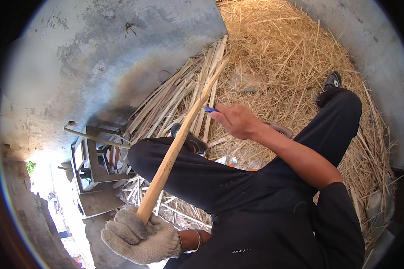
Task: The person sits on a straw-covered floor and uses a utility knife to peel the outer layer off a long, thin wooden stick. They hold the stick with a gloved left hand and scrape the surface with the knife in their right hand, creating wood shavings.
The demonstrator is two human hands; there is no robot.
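place: rough craft workshop — signs: concrete floor (pixel 121 54) | shavings heap (pixel 278 58) | split cane strips (pixel 166 96)

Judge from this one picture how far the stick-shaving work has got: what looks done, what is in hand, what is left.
Done: a deep heap of shavings covers the floor, so much scraping looks finished. In hand: the gloved left hand grips the wooden stick at its lower end, and the bare right hand holds a blue-handled tool against it. Left: a pile of split slats lies by the knee; whether worked or not, I cannot tell.
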